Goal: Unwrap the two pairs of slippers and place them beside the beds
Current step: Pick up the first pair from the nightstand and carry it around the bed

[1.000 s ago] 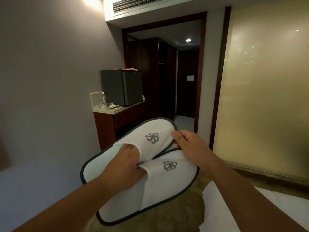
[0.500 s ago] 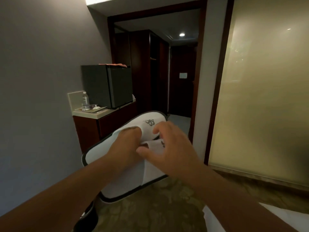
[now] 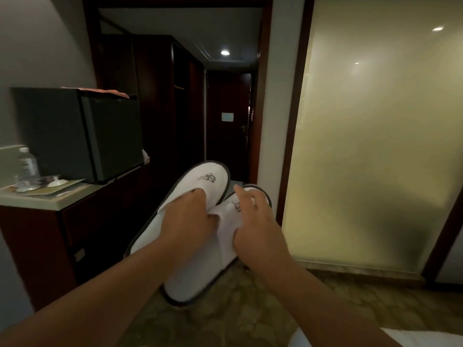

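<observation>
Mid-frame, our left hand (image 3: 186, 216) grips the upper slipper (image 3: 213, 176) at its opening; our right hand (image 3: 253, 231) pinches the lower slipper (image 3: 198, 279), which overlaps it.

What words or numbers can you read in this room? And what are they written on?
No text here can be read.
The left slipper and right slipper: a grey swirl logo on each, no letters.
The water bottle: its label is too blurred to read.
The pale sign on the far door: too small to read.
</observation>
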Demonstrator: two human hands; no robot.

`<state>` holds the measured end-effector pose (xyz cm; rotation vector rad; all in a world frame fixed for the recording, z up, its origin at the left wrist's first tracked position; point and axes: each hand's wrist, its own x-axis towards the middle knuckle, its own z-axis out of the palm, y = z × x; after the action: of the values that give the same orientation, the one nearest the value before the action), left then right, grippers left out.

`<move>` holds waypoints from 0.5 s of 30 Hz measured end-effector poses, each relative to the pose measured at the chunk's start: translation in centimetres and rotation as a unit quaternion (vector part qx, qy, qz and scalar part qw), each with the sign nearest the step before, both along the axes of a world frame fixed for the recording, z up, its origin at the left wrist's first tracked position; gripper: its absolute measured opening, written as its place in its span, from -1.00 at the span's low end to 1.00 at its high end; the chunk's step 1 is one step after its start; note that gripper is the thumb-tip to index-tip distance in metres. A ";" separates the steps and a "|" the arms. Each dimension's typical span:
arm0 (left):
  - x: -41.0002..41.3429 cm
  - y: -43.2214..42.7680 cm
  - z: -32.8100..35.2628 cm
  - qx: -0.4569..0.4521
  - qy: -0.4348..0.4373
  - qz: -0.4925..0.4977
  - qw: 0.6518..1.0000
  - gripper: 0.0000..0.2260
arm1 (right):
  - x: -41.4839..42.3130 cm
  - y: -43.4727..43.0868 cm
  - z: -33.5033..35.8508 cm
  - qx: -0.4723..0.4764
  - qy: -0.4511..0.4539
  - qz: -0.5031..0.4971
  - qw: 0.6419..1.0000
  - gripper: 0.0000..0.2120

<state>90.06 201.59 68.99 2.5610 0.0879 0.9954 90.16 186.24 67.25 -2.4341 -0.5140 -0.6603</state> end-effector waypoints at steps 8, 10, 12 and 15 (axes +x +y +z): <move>13.7 -1.3 -0.1 -0.034 0.052 -0.050 0.997 -0.72 | 11.9 0.2 -1.8 -0.049 -0.018 -0.106 0.993 -0.16; 17.4 -2.7 -0.2 -0.033 0.038 -0.072 0.996 -0.73 | 15.8 -0.5 -2.0 -0.041 -0.053 -0.148 0.987 -0.22; 21.3 -4.0 -0.3 -0.036 0.013 -0.089 0.995 -0.66 | 19.9 -2.1 -2.1 -0.043 -0.076 -0.167 0.982 -0.28; 27.3 -5.9 -0.7 -0.026 -0.018 -0.094 0.995 -0.59 | 26.3 -4.8 -2.0 -0.077 -0.074 -0.178 0.978 -0.30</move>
<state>117.35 195.64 68.32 2.4497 -0.1343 0.9538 116.46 181.45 65.26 -2.6659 -0.1896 -0.9873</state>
